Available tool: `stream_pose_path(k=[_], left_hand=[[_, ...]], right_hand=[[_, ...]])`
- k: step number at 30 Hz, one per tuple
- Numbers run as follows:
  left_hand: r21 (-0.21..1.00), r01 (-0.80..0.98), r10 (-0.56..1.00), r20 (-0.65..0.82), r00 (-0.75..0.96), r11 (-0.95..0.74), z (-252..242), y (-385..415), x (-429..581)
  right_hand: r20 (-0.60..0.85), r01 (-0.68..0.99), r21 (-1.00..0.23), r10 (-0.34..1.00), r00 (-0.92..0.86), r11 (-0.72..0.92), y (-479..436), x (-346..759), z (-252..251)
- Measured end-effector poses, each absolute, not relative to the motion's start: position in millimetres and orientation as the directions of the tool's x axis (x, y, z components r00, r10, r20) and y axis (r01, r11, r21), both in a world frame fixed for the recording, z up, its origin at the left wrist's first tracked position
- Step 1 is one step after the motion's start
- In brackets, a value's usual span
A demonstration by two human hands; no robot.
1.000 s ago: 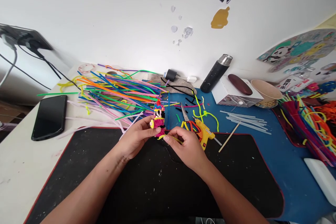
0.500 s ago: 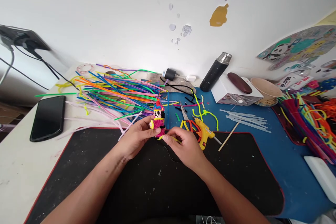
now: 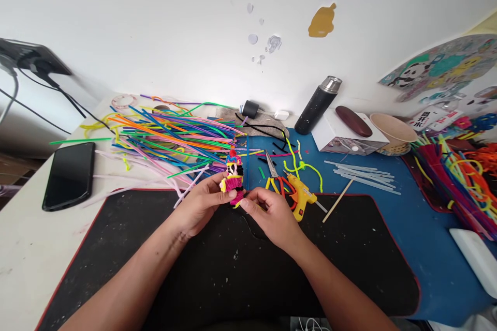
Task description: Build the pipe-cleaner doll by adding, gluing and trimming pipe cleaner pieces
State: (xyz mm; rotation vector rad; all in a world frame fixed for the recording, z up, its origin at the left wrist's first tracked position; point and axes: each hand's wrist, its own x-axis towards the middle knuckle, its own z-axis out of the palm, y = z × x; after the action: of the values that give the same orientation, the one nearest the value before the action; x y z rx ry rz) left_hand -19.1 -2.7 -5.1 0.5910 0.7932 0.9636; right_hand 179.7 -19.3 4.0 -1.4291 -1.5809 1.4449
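A small pipe-cleaner doll (image 3: 234,182), with a blue and red headpiece, a black and white face and a magenta body edged in yellow, is held upright above the black mat. My left hand (image 3: 204,201) grips it from the left, thumb across its front. The thumb and fingers of my right hand (image 3: 269,214) pinch the yellow lower edge at the doll's right side; the exact bit between the fingertips is hidden. Just beyond my right hand lie pliers (image 3: 274,170) with red and yellow handles and a yellow glue gun (image 3: 303,196).
Loose coloured pipe cleaners (image 3: 174,134) cover the back left, near a phone (image 3: 69,176). Clear glue sticks (image 3: 365,176) and a wooden stick (image 3: 337,200) lie right. A black flask (image 3: 317,106), a white box (image 3: 345,137) and a bowl (image 3: 394,132) stand by the wall.
Both hands keep nearly the same hold on the doll. The yellow strand seen under my right fingers is now mostly out of sight. The view has shifted very slightly.
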Motion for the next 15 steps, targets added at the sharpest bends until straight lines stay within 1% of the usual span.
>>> stream_pose_path(k=[6,12,15], left_hand=[[0.743,-0.495,0.889,-0.321,0.328,0.451,-7.8,-3.7,-18.2],[0.735,-0.503,0.888,-0.331,0.32,0.455,-7.3,-4.6,-17.8],[0.731,-0.509,0.888,-0.328,0.322,0.455,-6.7,-5.3,-17.7]], right_hand=[[-0.236,0.223,-0.96,0.923,-0.305,-0.172,-19.4,179.6,-0.4],[-0.259,0.211,-0.956,0.92,-0.296,-0.201,-16.7,180.2,-3.6],[-0.269,0.177,-0.959,0.912,-0.31,-0.223,-15.9,180.3,-4.2]])
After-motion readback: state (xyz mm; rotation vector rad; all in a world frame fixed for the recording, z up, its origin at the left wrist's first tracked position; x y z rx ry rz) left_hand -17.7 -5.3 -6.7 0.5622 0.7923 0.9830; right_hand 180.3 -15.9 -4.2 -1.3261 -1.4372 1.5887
